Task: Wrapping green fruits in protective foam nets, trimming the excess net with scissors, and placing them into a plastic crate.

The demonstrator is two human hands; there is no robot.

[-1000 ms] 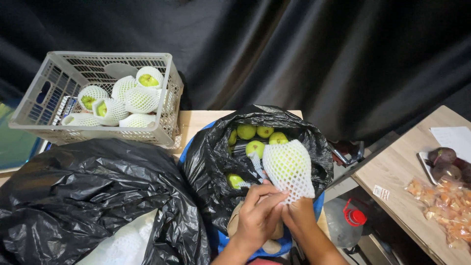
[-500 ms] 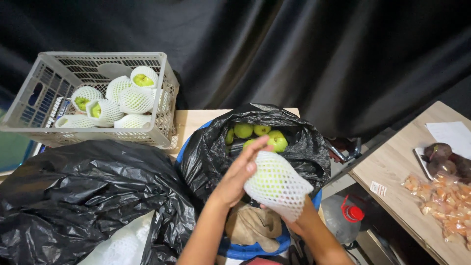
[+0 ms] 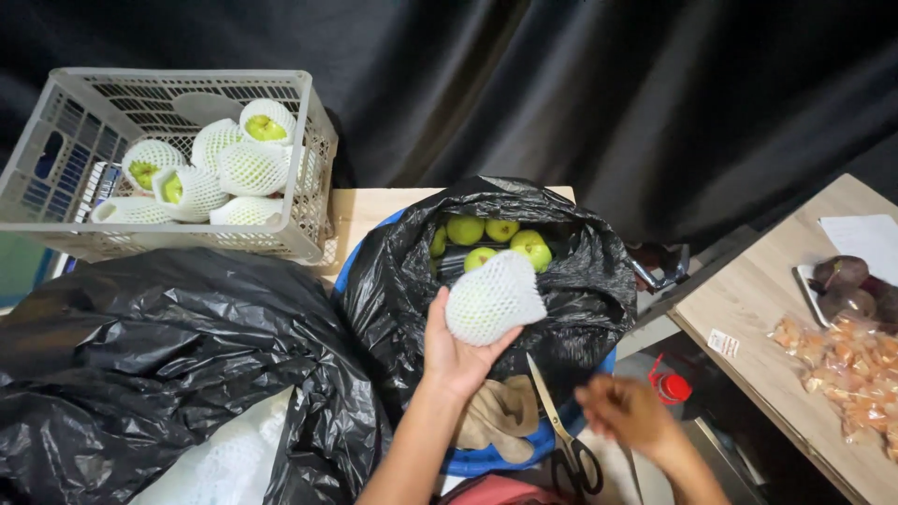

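foam-netted fruit (image 3: 493,297) cupped in left hand (image 3: 456,351), held up over the black bag-lined tub (image 3: 393,281) – white mesh sleeve on, long axis roughly level, slightly up to the right, open end hard to tell. left hand fingers curled under and behind it, thumb at the left side – closed around it. right hand (image 3: 625,411) lower right, blurred, holding nothing, fingers loosely bent, cannot tell more; well apart from the fruit, just beside the scissors (image 3: 561,435) lying blade-up against the tub's edge. left hand clearly the nearer one – already on the fruit. grey plastic crate (image 3: 309,159) up and to the left of the fruit on the wooden surface (image 3: 365,210), holding several netted green fruits (image 3: 220,164) piled together. tub bag holding bare green fruits (image 3: 486,238) at its far side, just beyond the held one. tan cloth (image 3: 500,416) on the tub's near rim below the left hand. big crumpled black bag (image 3: 140,355) at left, white netting (image 3: 234,458) showing in its opening. second surface at right (image 3: 767,327) with dark fruits (image 3: 847,281) and a clear packet of orange pieces (image 3: 847,360).
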